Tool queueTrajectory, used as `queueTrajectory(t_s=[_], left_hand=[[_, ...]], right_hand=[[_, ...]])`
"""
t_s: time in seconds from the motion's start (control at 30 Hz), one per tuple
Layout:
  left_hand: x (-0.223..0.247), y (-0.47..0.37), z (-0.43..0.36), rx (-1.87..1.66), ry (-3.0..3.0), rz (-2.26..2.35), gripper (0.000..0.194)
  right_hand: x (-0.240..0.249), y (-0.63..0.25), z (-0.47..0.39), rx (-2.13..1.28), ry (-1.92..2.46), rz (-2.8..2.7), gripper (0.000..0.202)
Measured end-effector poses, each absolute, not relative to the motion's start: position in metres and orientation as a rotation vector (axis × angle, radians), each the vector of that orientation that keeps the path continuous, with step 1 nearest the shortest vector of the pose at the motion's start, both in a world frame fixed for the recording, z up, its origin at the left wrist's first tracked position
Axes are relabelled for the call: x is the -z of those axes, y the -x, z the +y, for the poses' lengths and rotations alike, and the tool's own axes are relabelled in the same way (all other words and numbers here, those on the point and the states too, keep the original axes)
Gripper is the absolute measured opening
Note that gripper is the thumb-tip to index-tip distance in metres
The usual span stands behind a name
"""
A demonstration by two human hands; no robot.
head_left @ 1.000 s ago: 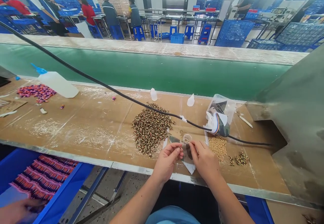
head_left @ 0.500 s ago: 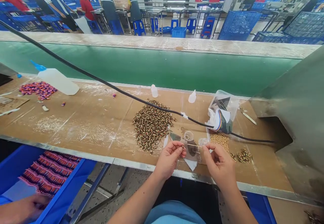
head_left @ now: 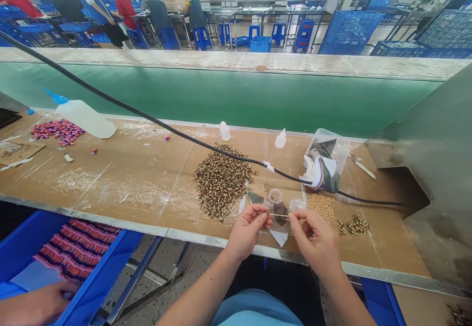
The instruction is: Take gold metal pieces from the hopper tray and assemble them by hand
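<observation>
Both my hands meet over the front edge of the workbench, their fingertips a short way apart. A thin pale strand (head_left: 279, 215) runs between them. My right hand (head_left: 313, 235) pinches its right end between thumb and finger. My left hand (head_left: 248, 230) is closed in a pinch at the left end, on a small dark piece mostly hidden by the fingers. Behind them lie a clear round cup (head_left: 275, 196) and a camouflage-patterned scrap (head_left: 255, 197). Left of my left hand spreads a big pile of small brown-and-gold pieces (head_left: 221, 181).
Tan beads (head_left: 321, 206) and a few brown-gold pieces (head_left: 356, 224) lie right. A clear tub (head_left: 342, 144) and small white bottles (head_left: 280, 139) stand behind. A black cable (head_left: 165, 125) crosses over the bench. Another person's hand (head_left: 55, 299) is at a blue bin (head_left: 121, 252).
My right hand has moved slightly left, closer to my left hand, and less of the strand shows between them. My left hand stays about where it was.
</observation>
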State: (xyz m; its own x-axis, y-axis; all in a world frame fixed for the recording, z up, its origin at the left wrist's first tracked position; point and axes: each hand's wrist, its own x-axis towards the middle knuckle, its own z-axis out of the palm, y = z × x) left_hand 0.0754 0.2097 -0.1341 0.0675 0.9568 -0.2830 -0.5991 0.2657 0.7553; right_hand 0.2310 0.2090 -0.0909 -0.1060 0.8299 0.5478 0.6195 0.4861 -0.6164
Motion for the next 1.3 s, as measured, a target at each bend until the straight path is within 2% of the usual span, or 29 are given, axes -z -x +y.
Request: queueTrajectory(t_s=[0.93, 1.3], left_hand=[[0.133, -0.075, 0.209, -1.24, -0.522, 0.862, 0.037], [0.131, -0.075, 0.209, -1.243, -0.522, 0.85, 0.035]], right_hand=[[0.089, -0.231, 0.206, -0.248, 1.254, -1.81, 0.016], [0.092, -0.233, 0.224, -0.07, 1.306, -1.872, 0.02]])
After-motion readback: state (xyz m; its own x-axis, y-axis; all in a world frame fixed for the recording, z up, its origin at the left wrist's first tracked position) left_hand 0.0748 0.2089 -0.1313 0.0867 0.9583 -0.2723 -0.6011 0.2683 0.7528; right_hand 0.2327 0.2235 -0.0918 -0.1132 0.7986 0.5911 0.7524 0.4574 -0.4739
